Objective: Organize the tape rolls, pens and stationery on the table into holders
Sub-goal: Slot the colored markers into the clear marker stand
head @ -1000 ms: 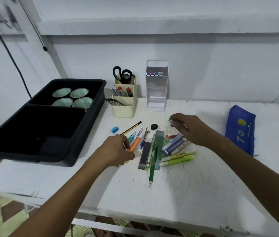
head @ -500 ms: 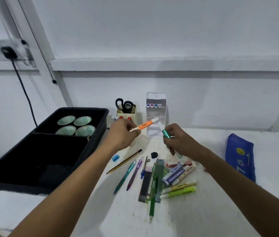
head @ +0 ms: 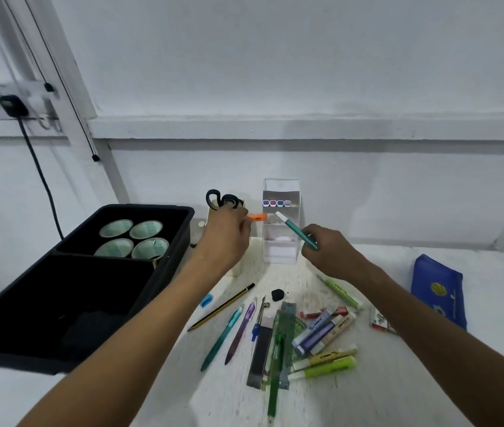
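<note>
At frame centre, the left hand [head: 224,232] pinches an orange highlighter [head: 257,217] and the right hand [head: 326,246] grips a teal marker [head: 295,229], both tips angled toward the clear acrylic holder [head: 281,251].

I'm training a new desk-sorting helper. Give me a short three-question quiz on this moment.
1. True or false: the left hand holds the orange marker.
2. The right hand grips which colour marker: A teal, B purple, C yellow?
3. Fill in: the four tape rolls sit in the black ____.

Key: 1 true; 2 A, the teal marker; 3 tray.
</note>
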